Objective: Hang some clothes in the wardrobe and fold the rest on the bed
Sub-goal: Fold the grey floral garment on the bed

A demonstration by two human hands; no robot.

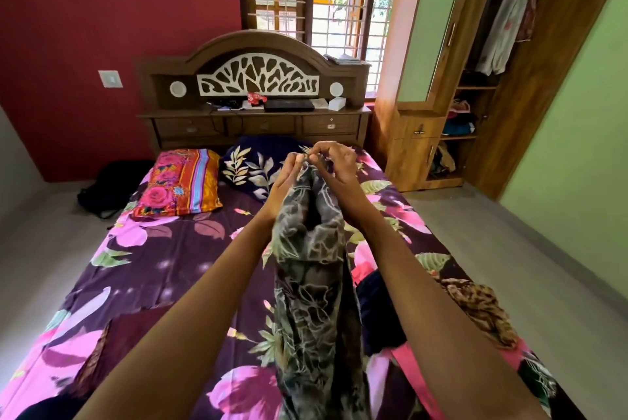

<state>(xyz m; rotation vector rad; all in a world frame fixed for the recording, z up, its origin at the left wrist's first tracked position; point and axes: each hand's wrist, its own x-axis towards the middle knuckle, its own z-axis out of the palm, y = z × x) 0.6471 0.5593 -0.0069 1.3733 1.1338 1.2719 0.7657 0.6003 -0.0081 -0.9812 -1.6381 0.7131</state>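
our left hand [288, 178] and right hand [336, 165] are close together, up over the bed [163, 270]. both curl their fingers and pinch the top edge of a grey flowery cloth [312, 283]. it hangs down between our arms. the bed's left side is flat sheet. more clothes [475, 304] lie by its right edge. the open wardrobe [503, 29] stands far right. we can't see the cloth's bottom end.

The lone wide-angle head camera looks forward and down from the foot of the bed [163, 249] towards its headboard [258, 80], left hand [290, 172] and right hand [336, 161] close before it, wardrobe [418, 154] far right
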